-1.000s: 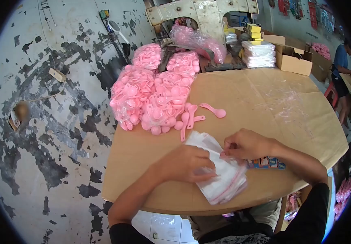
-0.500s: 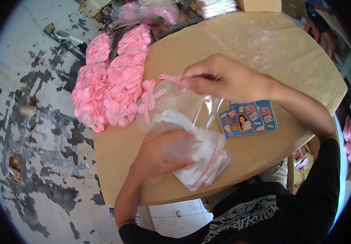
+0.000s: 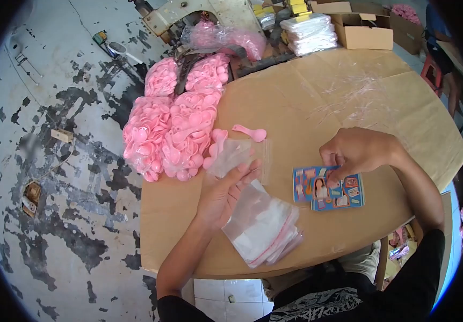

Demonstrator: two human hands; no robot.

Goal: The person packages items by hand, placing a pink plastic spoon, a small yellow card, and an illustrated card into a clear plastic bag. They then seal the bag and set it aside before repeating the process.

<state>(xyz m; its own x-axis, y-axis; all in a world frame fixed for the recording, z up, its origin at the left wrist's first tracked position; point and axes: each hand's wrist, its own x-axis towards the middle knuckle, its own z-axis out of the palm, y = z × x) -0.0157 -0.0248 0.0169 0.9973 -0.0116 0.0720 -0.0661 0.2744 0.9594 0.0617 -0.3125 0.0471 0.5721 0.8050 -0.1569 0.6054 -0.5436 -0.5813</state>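
Note:
My left hand holds a clear plastic bag between thumb and fingers, near the loose pink spoons. One pink spoon lies just beyond the bag. Below my left hand is a stack of clear bags with a red line along the edge. My right hand is above the blue printed cards, fingertips bent down at the top card; whether they pinch it I cannot make out.
Bags packed with pink spoons stand along the table's left edge. At the back are a white stack of packs, an open cardboard box and a machine. Thin plastic strips lie on the far tabletop. A person's leg shows at right.
My right hand has moved from near the spoons to the blue cards. My left hand has risen off the stack with a clear bag. The camera view has shifted, showing more of the back.

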